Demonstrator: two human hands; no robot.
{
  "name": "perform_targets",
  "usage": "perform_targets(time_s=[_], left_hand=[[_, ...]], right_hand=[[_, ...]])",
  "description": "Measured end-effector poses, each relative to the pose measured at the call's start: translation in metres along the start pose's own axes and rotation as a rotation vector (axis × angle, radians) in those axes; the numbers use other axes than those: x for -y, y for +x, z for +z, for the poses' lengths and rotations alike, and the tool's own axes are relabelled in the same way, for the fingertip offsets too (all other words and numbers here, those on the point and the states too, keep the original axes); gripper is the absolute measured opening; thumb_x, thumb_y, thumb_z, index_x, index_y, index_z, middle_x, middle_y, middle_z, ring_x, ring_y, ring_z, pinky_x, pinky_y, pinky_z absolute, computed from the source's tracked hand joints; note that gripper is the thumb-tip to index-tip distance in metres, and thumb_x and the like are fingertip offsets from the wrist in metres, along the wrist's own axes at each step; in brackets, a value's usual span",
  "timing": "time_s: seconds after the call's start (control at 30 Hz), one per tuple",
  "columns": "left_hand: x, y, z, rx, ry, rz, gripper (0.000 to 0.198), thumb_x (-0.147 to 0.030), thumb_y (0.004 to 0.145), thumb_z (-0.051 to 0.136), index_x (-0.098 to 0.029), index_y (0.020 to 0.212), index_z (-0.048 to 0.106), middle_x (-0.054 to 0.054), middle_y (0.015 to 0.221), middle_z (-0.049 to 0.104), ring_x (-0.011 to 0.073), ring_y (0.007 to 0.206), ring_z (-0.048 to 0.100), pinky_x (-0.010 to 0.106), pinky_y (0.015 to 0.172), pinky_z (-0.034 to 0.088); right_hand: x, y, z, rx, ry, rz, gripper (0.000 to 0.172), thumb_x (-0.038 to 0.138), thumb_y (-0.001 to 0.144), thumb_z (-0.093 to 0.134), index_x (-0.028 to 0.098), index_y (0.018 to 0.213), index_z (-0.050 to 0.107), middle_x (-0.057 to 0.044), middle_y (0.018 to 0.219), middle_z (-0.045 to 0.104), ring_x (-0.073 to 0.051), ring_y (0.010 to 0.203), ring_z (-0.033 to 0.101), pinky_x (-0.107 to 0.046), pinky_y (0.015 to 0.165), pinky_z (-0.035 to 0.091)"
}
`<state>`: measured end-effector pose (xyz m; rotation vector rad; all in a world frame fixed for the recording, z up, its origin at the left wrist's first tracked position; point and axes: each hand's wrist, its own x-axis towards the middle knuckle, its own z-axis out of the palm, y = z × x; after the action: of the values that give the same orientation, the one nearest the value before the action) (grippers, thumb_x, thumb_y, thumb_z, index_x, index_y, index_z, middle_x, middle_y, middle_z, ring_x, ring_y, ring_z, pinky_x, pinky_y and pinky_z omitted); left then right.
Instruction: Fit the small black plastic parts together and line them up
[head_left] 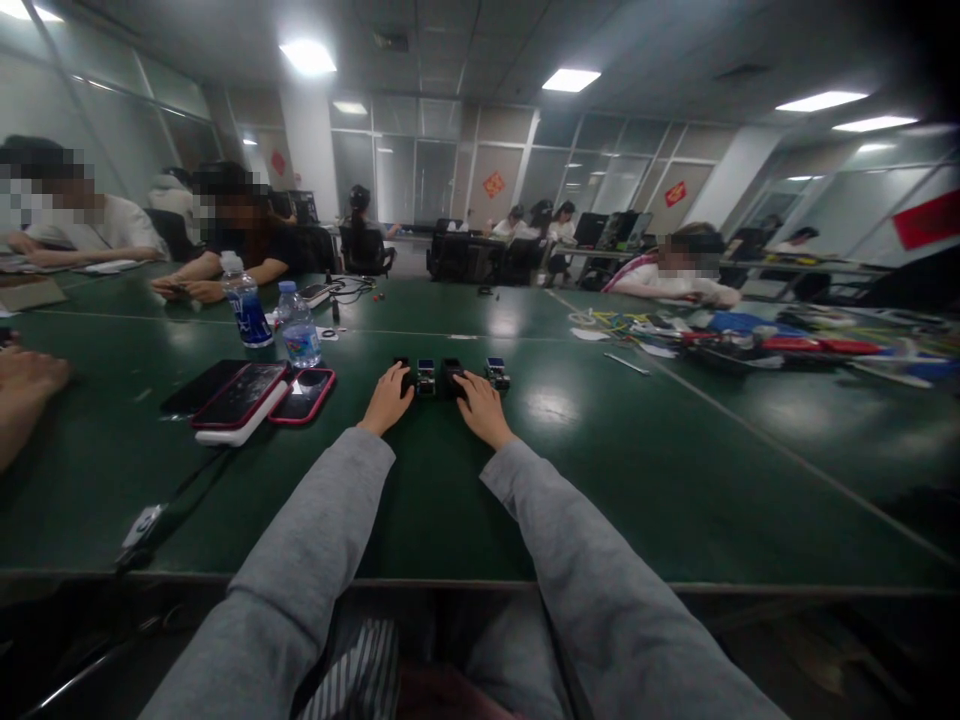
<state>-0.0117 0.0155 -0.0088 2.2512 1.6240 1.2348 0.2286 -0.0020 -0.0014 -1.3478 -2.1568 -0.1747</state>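
From here, the half-curled left hand [388,398] has 1 dark block [403,363] at its fingertips and the right hand [482,408] another dark block [451,367], gripped or merely touched I can't tell, both probably light, stiff, best pinched by their sides.

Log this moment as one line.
left hand: at dark object | right hand: on black block | small gadget: between hands, on green table
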Motion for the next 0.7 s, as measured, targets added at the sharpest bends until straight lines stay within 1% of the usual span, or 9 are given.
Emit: perform_targets(time_s=[0.13,0.27,0.33,0.43,0.6,0.7], left_hand=[[-0.0012,-0.0013,0.0001,0.006,0.026,0.008,0.044,-0.027,0.089,0.053,-0.017,0.132,0.051,0.015,0.148,0.042,0.0281,0.137,0.041,0.053,0.113,0.035],[-0.0024,-0.0008,0.001,-0.012,0.076,-0.005,0.042,-0.029,0.088,0.055,-0.02,0.129,0.054,0.013,0.147,0.045,0.0323,0.14,0.035,0.061,0.113,0.029],[-0.0027,-0.0006,0.0012,-0.016,0.093,-0.009,0.041,-0.028,0.087,0.056,-0.021,0.128,0.055,0.013,0.146,0.045,0.0336,0.141,0.032,0.063,0.113,0.026],[-0.0022,-0.0008,0.0012,-0.004,0.116,0.004,0.044,-0.026,0.086,0.058,-0.021,0.129,0.054,0.014,0.146,0.045,0.0333,0.14,0.034,0.062,0.113,0.026],[-0.0007,-0.0014,0.0012,0.017,0.193,0.0,0.049,-0.025,0.084,0.06,-0.023,0.133,0.051,0.011,0.147,0.044,0.0312,0.139,0.034,0.059,0.113,0.029],[-0.0004,-0.002,0.0015,0.04,0.236,0.021,0.053,-0.025,0.084,0.06,-0.023,0.135,0.048,0.011,0.149,0.042,0.0314,0.14,0.033,0.058,0.113,0.03]], right_hand=[[-0.0016,-0.001,0.0002,-0.009,0.003,-0.007,0.051,0.02,0.09,0.045,0.024,0.141,0.043,-0.009,0.146,0.041,-0.024,0.134,0.035,-0.046,0.104,0.037],[-0.0015,-0.0017,-0.0018,-0.016,0.011,-0.005,0.051,0.02,0.09,0.045,0.024,0.14,0.044,-0.008,0.146,0.041,-0.024,0.135,0.034,-0.046,0.106,0.036],[-0.0009,-0.0018,-0.0027,-0.011,0.015,-0.003,0.051,0.02,0.09,0.045,0.023,0.14,0.044,-0.008,0.146,0.041,-0.024,0.135,0.034,-0.046,0.106,0.035],[-0.0005,-0.0016,-0.0028,0.002,0.02,0.004,0.051,0.02,0.089,0.045,0.024,0.141,0.043,-0.009,0.146,0.041,-0.024,0.135,0.034,-0.047,0.106,0.036],[-0.0019,-0.0006,0.0004,0.008,0.035,0.004,0.051,0.021,0.089,0.045,0.023,0.14,0.043,-0.009,0.147,0.04,-0.024,0.135,0.034,-0.047,0.107,0.035],[-0.0024,-0.0007,0.0011,0.0,0.04,-0.001,0.051,0.021,0.089,0.046,0.022,0.139,0.044,-0.008,0.146,0.041,-0.024,0.135,0.034,-0.046,0.108,0.034]])
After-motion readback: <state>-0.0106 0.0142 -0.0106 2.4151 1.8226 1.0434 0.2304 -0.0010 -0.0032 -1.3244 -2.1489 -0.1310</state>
